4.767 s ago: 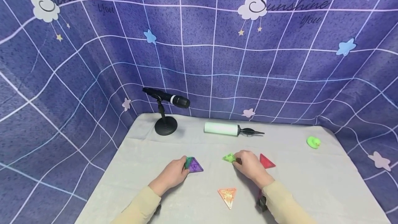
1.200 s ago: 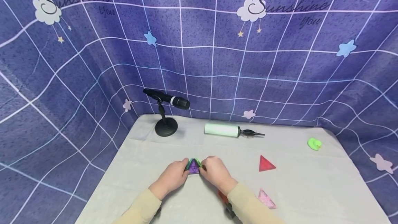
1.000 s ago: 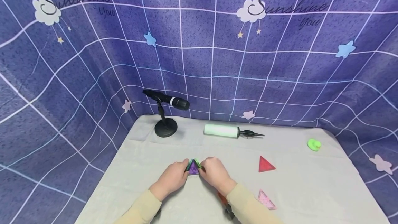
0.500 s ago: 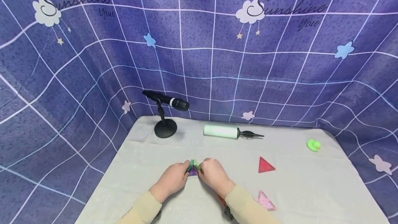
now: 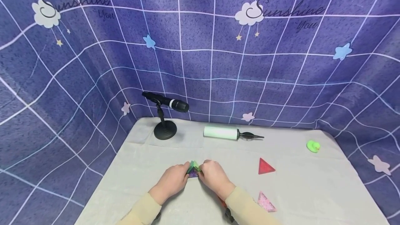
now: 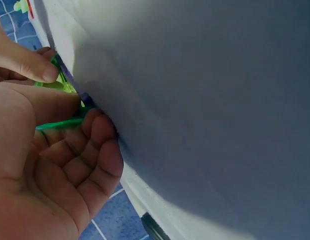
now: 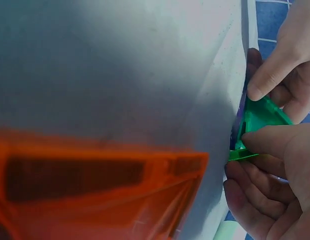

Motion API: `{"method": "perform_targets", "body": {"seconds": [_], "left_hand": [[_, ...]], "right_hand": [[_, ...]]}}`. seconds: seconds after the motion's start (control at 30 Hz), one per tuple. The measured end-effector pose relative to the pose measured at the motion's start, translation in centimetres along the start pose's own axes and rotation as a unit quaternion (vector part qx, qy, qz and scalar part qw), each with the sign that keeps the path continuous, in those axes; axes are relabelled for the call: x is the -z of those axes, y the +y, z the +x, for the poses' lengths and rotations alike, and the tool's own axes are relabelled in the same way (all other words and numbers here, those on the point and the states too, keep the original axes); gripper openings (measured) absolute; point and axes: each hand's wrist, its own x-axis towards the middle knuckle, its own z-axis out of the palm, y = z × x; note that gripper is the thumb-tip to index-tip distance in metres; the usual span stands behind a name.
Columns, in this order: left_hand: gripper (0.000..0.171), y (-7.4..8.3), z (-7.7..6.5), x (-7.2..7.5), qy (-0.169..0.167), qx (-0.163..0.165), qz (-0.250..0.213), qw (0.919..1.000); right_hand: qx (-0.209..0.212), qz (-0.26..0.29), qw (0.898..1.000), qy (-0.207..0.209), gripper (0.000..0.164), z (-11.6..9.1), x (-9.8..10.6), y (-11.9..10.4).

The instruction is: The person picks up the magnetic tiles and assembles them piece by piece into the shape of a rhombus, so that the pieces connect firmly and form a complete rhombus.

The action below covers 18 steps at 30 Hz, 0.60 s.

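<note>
In the head view my left hand point(image 5: 173, 181) pinches a dark green triangular magnetic tile point(image 5: 190, 166) between thumb and fingers. My right hand point(image 5: 215, 176) pinches a light green triangular tile point(image 5: 196, 165) close beside it. Both green tiles stand tilted up at the sides of a purple triangular tile point(image 5: 193, 174), which lies low over the table between the hands. The right wrist view shows the dark green tile point(image 7: 267, 112) sloping from the left thumb, with the light green edge point(image 7: 242, 154) under the right thumb. Fingers hide the tiles' outer parts.
An orange tile point(image 7: 95, 190) lies beneath the right forearm. To the right are a red triangular tile point(image 5: 265, 166) and a pink one point(image 5: 266, 202). Farther back stand a microphone point(image 5: 165, 101) on its stand, a hand pump point(image 5: 221, 132) and a green rubber duck point(image 5: 313, 146).
My right hand has brought the light green tile leftward to the purple and dark green tiles. Within the last second both green tiles have tilted up, and less of the purple one shows.
</note>
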Motion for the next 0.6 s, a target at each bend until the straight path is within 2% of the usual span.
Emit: {"method": "perform_targets", "body": {"seconds": [0.3,0.6], "left_hand": [[0.02,-0.23,0.1,0.44,0.0,0.022,-0.025,0.9994],[0.024,-0.39,0.05,0.32,0.003,0.019,-0.024,0.9995]], "right_hand": [[-0.021,0.036,0.999,0.008,0.016,-0.17,-0.15,0.07],[-0.049,0.074,0.996,-0.023,0.009,-0.37,0.1,0.16]]}}
